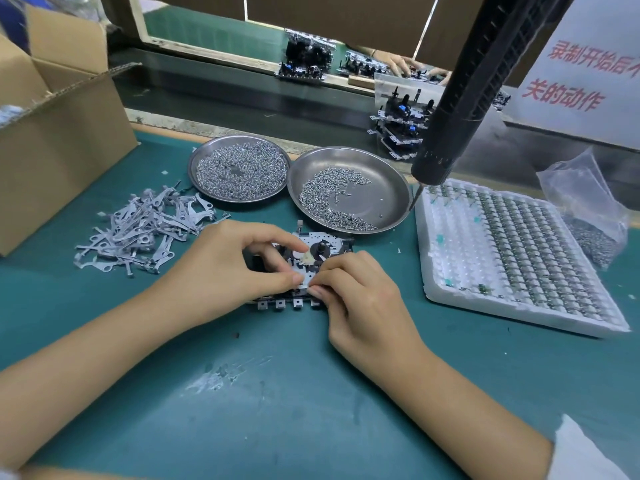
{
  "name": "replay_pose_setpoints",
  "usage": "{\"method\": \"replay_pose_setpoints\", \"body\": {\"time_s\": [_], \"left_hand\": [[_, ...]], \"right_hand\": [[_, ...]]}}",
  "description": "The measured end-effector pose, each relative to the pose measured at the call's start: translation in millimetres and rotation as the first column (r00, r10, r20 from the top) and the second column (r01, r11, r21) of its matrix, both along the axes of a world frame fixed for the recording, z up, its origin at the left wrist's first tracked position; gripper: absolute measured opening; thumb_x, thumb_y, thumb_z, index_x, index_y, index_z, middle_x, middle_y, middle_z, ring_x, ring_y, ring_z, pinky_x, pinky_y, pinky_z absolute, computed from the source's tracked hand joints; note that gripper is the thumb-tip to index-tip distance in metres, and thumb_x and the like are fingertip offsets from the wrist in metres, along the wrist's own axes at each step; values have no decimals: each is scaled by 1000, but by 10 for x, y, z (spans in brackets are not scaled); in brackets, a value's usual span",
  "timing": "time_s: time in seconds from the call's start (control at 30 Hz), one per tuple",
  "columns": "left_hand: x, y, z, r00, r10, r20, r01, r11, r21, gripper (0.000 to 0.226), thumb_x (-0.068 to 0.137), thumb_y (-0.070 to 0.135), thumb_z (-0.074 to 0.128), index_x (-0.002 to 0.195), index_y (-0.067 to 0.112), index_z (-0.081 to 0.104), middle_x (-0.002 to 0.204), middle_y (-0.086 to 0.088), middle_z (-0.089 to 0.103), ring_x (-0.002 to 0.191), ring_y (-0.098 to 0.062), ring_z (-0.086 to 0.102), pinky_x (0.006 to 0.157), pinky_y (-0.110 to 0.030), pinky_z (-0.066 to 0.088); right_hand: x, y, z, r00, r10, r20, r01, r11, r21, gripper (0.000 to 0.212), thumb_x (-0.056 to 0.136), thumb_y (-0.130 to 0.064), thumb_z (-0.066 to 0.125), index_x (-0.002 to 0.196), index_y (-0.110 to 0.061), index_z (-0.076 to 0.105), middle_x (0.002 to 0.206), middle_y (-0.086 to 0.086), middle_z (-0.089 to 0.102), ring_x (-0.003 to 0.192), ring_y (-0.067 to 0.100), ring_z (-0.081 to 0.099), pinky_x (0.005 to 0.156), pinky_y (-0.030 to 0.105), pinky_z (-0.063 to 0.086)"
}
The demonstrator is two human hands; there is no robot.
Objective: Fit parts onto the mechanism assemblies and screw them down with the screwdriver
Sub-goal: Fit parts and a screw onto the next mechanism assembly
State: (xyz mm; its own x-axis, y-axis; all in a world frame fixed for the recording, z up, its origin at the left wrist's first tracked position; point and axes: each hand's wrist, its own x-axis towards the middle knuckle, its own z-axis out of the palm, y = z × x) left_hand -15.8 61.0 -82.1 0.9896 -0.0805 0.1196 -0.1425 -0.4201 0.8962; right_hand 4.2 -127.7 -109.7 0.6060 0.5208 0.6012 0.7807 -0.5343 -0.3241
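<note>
At right, white sign point(581, 74), red "关的动作"

A teal-green bench mat point(277, 393) fronts a dark conveyor belt point(242, 91) below brown board panels point(329, 12).

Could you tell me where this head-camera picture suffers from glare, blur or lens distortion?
Head view: soft glare on the round steel dish of screws; the black hanging electric screwdriver looms large and slightly blurred; wide-angle bending curves the white foam tray and the bench edge; both hands cast only faint shadows on the green mat.
</note>
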Motion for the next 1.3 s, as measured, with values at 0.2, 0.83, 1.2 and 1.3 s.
{"method": "replay_pose_setpoints", "body": {"time_s": [0.2, 0.83, 1.2, 1.3], "left_hand": [[31, 25, 23, 999, -27, -24, 28, 1000, 10, 30, 69, 29, 81, 96, 37, 72, 71, 7, 73, 55, -11, 55, 52, -26, 51], [135, 84, 51, 966, 73, 248, -108, 986, 130, 23, 76, 44, 68, 94, 31, 73, 84, 11, 68, 77, -4, 59, 74, -7, 41], [873, 397, 155, 909, 341, 241, -402, 558, 726, 18, 92, 25, 62, 107, 22, 71, 108, -7, 71, 107, -30, 59, 90, -34, 41], [849, 378, 155, 873, 365, 323, -477, 509, 716, 11, 90, 25, 64, 96, 24, 73, 98, -5, 73, 99, -29, 61, 88, -33, 37]], "right_hand": [[35, -21, 6, 994, 31, -104, -19, 993, 115, 3, 81, -1, 68, 81, 0, 71, 83, 8, 64, 76, 23, 59, 73, 20, 43], [118, -74, 99, 847, 50, -529, 283, 801, 528, 13, 90, -11, 63, 82, -7, 72, 81, 3, 68, 80, 16, 62, 77, 38, 52], [129, -98, 97, 878, 85, -471, 209, 818, 536, 15, 90, -8, 64, 76, -9, 69, 75, 0, 65, 72, 8, 57, 68, 17, 44], [124, -89, 102, 873, 97, -479, 197, 827, 526, 18, 90, -8, 64, 76, -18, 68, 73, -5, 62, 71, 4, 55, 67, 17, 43]]}}
